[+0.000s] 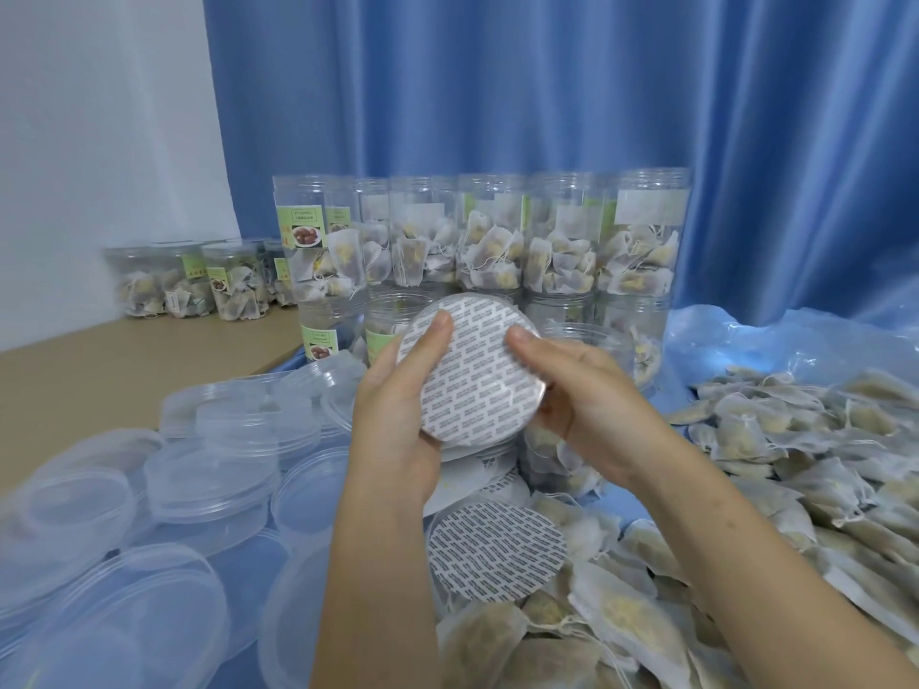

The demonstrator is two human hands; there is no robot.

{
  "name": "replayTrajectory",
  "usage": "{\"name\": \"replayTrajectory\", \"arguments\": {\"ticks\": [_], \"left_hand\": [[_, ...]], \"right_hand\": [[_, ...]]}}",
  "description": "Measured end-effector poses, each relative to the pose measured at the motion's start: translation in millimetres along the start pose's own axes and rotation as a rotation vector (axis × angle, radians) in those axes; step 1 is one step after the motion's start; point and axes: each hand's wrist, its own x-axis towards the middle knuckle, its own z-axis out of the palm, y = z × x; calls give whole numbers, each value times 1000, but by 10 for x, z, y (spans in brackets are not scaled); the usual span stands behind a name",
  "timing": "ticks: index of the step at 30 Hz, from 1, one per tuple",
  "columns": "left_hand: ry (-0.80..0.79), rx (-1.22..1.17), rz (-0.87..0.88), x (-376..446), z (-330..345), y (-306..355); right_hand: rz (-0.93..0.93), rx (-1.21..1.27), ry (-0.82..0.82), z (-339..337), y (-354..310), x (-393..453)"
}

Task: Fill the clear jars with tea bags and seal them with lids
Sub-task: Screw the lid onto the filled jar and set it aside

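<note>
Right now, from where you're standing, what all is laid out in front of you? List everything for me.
Round white printed seal disc: one, held between both hands at centre.
More round printed seal discs: a few, white, loose just below the hands.
Clear plastic jars with tea bags: many, stacked at the back; a few more at far left.
Clear plastic lids: many, heaped at left.
Loose paper tea bags: a large pile, beige-white, at right.
Blue curtain: one, behind.
Left hand: fingers grip the disc's left edge.
Right hand: holds its right edge.
</note>
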Motion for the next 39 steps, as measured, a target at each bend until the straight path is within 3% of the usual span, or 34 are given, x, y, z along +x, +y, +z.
{"name": "replayTrajectory", "arguments": {"ticks": [4, 6, 8, 9, 12, 17, 22, 25, 32, 35, 39], "left_hand": [[34, -75, -17, 8, 19, 1], [101, -48, 12, 27, 25, -23], [175, 45, 37, 41, 61, -49], [195, 89, 35, 39, 85, -59], [123, 45, -61, 31, 150, -93], [-118, -26, -132, -21, 263, -95], [-167, 55, -109, -13, 296, -95], [-82, 101, -137, 10, 238, -120], [194, 23, -141, 91, 120, -164], [226, -6, -156, 102, 103, -178], [246, -17, -168, 112, 99, -196]], "right_hand": [[-60, -166, 172, 73, 37, 3], [-276, -586, 268, 84, 26, -18], [-477, -1107, 185, 86, 31, -34], [-493, -1239, 119, 100, 39, -34], [-339, -1176, 53, 119, 56, -43], [-408, -1251, 245, -7, -39, -57], [-432, -1160, 456, -161, -81, -14], [-326, -1136, 525, -358, -149, 78], [150, -1356, 196, -719, -250, 500], [219, -1276, 98, -757, -243, 560], [156, -1339, 104, -764, -176, 458]]}}
